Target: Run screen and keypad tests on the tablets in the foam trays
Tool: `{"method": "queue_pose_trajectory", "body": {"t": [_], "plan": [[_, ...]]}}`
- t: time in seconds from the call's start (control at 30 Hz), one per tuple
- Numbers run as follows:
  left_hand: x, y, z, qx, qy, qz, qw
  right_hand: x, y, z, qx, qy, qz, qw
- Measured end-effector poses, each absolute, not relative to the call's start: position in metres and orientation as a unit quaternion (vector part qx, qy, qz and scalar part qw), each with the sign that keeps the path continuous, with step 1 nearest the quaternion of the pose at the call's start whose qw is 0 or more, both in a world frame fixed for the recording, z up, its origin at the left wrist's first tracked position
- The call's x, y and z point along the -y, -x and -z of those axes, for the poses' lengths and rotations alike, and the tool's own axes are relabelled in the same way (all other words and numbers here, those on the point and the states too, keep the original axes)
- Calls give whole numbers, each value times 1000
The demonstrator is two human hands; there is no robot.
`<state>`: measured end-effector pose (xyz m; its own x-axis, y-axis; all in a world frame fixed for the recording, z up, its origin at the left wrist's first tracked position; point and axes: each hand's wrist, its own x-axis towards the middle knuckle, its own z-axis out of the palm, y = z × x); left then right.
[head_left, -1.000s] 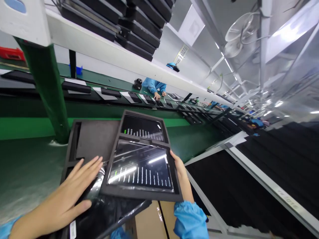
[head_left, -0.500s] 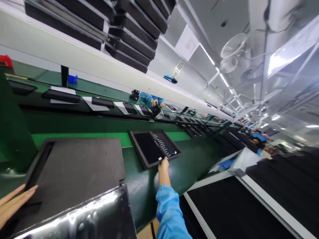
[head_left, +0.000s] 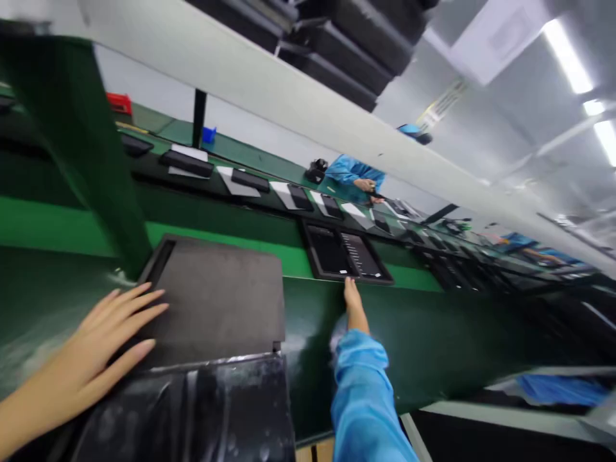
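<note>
so the biggest thing here is the dark green workbench [head_left: 414, 340] running across the lower half of the frame. white shelf beam [head_left: 298, 109] slants down from the upper left, with stacked black slabs [head_left: 356, 48] up top. a green post [head_left: 96, 141] stands at left.

lower left of centre there's a dark grey foam tray [head_left: 221, 295], slot down its left side, and a glossy black plastic-covered item [head_left: 192, 410] against its near edge.

the two-slot foam tray [head_left: 353, 256] is just right of centre, over the bright green strip, near the row of dark devices [head_left: 298, 197]. can't tell if it's resting on anything.

left hand [head_left: 103, 346] is spread wide, palm down, at the grey foam's left edge. right hand [head_left: 353, 298] has its fingertips at the two-slot tray's near edge, fingers close together; can't tell if they're pinching or just pushing.

two dark screens [head_left: 330, 250] sit side by side in the slots, the right one showing lines of pale text. smallest bits: little white labels [head_left: 343, 271] at their near ends.
</note>
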<state>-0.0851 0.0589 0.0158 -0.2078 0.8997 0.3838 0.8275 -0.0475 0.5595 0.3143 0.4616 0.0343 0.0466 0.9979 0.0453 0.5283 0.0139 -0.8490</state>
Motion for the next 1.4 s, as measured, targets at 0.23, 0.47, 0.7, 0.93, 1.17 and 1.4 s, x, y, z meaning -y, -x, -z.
{"method": "queue_pose_trajectory", "body": {"t": [0.23, 0.47, 0.7, 0.93, 1.17, 1.4], "plan": [[-15, 69, -25, -667, -686, -288, 39, -336, -288, -35, 642, 569, -382, 342], [0, 74, -19, -677, -658, -311, 112, -169, -221, -83, 884, 330, -301, 136], [-4, 83, -8, -662, -600, -396, 214, -115, -228, -61, 802, 513, -247, 179], [36, 61, -8, -690, -597, -374, 165, -82, -263, -54, 660, 622, -341, 248], [95, 30, -5, -643, -730, -216, 79, -72, -259, -49, 595, 633, -358, 342], [82, 56, 0, -667, -685, -253, 149, -58, -264, -57, 596, 592, -430, 331]]}}
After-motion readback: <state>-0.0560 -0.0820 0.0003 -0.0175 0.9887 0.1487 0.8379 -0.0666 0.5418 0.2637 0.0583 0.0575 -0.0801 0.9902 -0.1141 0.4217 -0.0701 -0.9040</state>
